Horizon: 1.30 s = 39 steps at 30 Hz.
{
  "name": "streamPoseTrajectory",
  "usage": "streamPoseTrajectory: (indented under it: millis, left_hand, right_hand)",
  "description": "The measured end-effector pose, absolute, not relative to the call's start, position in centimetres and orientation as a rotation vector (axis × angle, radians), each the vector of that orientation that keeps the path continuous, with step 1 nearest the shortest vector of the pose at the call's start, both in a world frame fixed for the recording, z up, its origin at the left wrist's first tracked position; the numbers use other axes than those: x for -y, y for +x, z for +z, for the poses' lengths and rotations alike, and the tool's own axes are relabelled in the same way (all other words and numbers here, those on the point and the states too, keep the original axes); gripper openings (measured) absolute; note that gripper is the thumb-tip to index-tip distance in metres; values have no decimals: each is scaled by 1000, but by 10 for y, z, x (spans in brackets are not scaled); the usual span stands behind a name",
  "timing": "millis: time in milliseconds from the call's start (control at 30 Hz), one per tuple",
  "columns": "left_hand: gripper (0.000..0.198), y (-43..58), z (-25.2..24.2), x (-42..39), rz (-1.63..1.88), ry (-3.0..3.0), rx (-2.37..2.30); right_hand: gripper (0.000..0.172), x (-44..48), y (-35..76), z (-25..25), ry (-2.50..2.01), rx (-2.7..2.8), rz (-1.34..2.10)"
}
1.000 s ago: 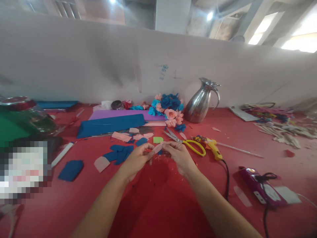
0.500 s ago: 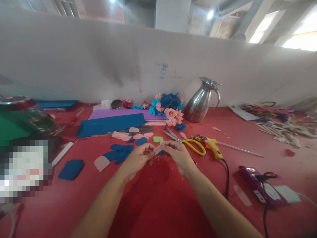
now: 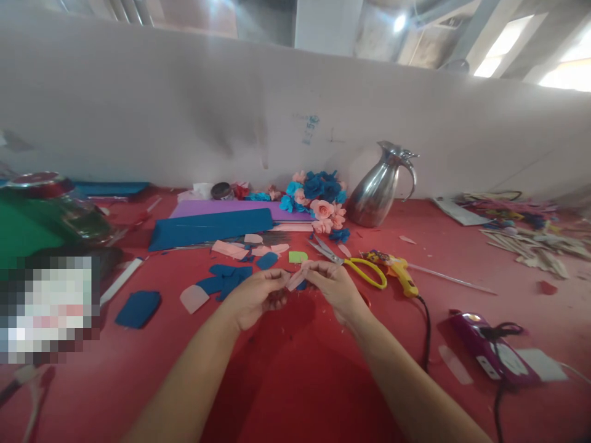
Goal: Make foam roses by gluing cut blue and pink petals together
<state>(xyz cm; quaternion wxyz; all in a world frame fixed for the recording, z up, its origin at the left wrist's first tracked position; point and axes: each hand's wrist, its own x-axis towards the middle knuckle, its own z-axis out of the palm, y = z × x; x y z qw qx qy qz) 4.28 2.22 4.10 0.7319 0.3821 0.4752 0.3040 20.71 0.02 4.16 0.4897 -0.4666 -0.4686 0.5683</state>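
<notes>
A small pink crepe-paper petal [image 3: 297,280] is pinched between my two hands above the red table. My left hand [image 3: 258,294] grips its left edge with thumb and fingers; my right hand [image 3: 333,286] grips its upper right side. Just behind them lie a lime-green paper piece [image 3: 298,256] and scissors [image 3: 369,272] with yellow handles, blades apart. Cut blue petals [image 3: 228,280] and a rounded pink petal [image 3: 194,298] rest left of my left hand. A stack of blue pieces [image 3: 137,309] sits farther left.
Paper flowers [image 3: 323,194], a steel jug [image 3: 381,187] and folded blue paper [image 3: 212,229] stand or lie at the back. Right are a yellow glue gun [image 3: 404,277] with its cord and a purple power strip [image 3: 494,347]. A red-lidded jar [image 3: 69,209] stands left.
The left fingers have shifted on the petal, with the lower fingers now curled beneath the hand. The petal stays between both hands. The whole view has shifted slightly.
</notes>
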Motion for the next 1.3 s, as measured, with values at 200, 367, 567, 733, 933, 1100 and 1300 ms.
streamPoseTrajectory:
  millis: [200,367,567,733,933,1100,1300]
  left_hand:
    - [29,42,42,-23,641,911,-1037]
    - [27,42,44,-23,646,969,-1085]
    - [22,42,45,-22,630,1173,-1078]
    - [16,43,42,-23,628,1279,-1083]
    - [13,43,42,-22,658,1369,-1094]
    - [16,42,39,-23,724,1356,-1108]
    - [17,41,36,-26,810,1292,-1157]
  right_hand:
    - [19,-3,207,34,-1150,1140,1330]
    - [18,-4,207,29,-1185,1121,1282]
    - [16,-4,207,30,-1202,1117,1315]
    - [17,-4,207,29,-1190,1092,1356]
    - [18,-2,207,35,-1205,1100,1373]
    - [16,1,209,44,-1250,1198,1407]
    - [7,0,215,40,-1409,1338,1350]
